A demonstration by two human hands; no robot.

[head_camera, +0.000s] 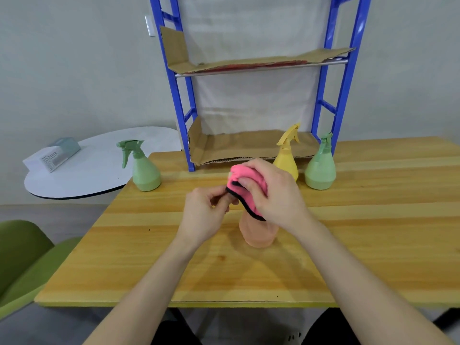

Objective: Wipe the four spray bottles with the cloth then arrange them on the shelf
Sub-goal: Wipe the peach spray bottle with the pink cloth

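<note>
**Head view: stock of table, shelf and hands, one bottle under the cloth**

1. Wooden table (361,245): bears the items below.
2. Peach spray bottle (258,234): upright near the table's middle. Only its lower body shows; its top is covered by the cloth and hands.
3. Pink cloth (249,179), black-trimmed: bunched over the top of the peach spray bottle.
4. Right hand (276,195): fingers curled over the pink cloth, gripping it against the bottle's upper part.
5. Left hand (206,215): fingers curled, thumb and fingertips pinching the cloth's black edge on its left side.
6. Left green spray bottle (145,171): upright at the table's far left corner, nozzle pointing left, well apart from the others.
7. Yellow spray bottle (287,158): upright just in front of the shelf's lower level, partly behind the right hand.
8. Right green spray bottle (321,169): upright just beside the yellow spray bottle, in front of the shelf's right upright.
9. Blue shelf (184,120): stands at the table's far edge. Both levels are lined with cardboard (249,145) and hold no bottles.
10. White round table (99,168): to the left, carrying a pale box (52,155).
11. Green chair (22,257): lower left.
</note>
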